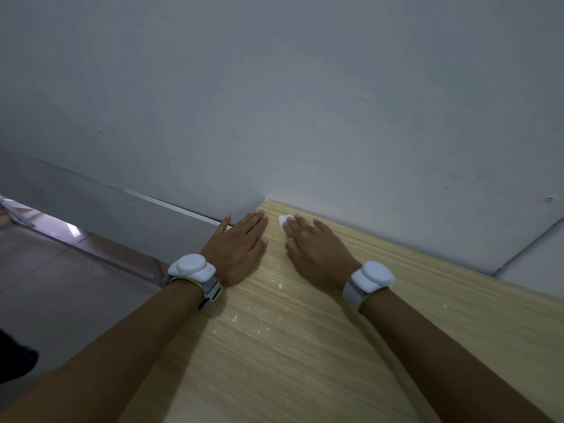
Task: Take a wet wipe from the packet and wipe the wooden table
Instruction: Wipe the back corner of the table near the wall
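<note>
Now your left hand (241,248) lies flat at the left edge of the wooden surface (305,346), fingers straight and holding nothing. Just beside it, your right hand (317,251) presses the white wet wipe (284,221) down with straight fingers near the far corner, by the wall (274,102).

Matt, pale wood-grain table (305,331) (speckled white), soft white wipe (284,221), smooth painted wall (305,102).
</note>
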A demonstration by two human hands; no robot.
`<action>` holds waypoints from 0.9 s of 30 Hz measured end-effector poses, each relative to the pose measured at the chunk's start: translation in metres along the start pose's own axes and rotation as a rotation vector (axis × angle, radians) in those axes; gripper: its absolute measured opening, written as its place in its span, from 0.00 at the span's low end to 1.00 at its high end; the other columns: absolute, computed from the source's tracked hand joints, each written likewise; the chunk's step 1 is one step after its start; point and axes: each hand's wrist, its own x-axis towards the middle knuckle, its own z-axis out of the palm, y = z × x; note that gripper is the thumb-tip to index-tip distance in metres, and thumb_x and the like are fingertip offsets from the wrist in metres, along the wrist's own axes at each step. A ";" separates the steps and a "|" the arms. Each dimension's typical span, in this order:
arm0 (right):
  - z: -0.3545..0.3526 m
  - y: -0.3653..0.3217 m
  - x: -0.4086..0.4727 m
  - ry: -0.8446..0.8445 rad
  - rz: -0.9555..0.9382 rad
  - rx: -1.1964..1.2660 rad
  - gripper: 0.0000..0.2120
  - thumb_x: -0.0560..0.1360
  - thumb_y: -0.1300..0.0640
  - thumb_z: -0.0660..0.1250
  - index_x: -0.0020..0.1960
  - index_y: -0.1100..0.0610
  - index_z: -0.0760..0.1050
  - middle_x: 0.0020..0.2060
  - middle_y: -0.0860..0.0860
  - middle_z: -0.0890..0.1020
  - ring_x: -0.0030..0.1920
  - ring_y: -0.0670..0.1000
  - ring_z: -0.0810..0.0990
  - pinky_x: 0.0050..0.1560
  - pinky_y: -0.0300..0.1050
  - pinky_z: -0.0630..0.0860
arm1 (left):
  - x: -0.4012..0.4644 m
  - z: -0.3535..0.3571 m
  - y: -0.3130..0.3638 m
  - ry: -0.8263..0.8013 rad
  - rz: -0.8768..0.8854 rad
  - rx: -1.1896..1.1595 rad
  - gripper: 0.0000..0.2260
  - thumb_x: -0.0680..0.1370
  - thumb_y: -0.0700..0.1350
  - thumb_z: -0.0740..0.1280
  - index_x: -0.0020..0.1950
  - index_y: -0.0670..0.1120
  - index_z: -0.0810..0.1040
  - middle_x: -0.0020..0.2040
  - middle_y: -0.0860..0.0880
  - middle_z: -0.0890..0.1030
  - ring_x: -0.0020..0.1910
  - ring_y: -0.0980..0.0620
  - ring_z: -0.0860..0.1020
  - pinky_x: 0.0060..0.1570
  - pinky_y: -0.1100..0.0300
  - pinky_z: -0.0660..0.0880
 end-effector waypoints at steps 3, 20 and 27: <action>0.002 0.001 0.004 -0.017 -0.011 0.017 0.26 0.85 0.50 0.48 0.82 0.56 0.59 0.81 0.52 0.63 0.81 0.52 0.58 0.80 0.56 0.55 | 0.003 0.000 -0.001 -0.011 -0.007 0.003 0.26 0.86 0.55 0.46 0.84 0.50 0.50 0.84 0.55 0.49 0.82 0.58 0.46 0.80 0.43 0.45; -0.003 0.004 -0.020 0.012 -0.027 0.021 0.27 0.84 0.50 0.48 0.80 0.57 0.61 0.78 0.53 0.67 0.79 0.51 0.62 0.78 0.52 0.57 | 0.002 0.003 -0.001 0.005 0.001 -0.024 0.26 0.86 0.54 0.47 0.84 0.49 0.51 0.84 0.54 0.50 0.82 0.58 0.47 0.80 0.42 0.45; -0.008 0.014 -0.050 -0.003 0.076 0.050 0.24 0.85 0.52 0.50 0.79 0.53 0.65 0.79 0.51 0.67 0.80 0.51 0.61 0.80 0.53 0.55 | -0.002 0.002 0.000 0.069 0.027 0.042 0.25 0.87 0.53 0.48 0.83 0.47 0.55 0.84 0.51 0.55 0.82 0.55 0.53 0.80 0.42 0.48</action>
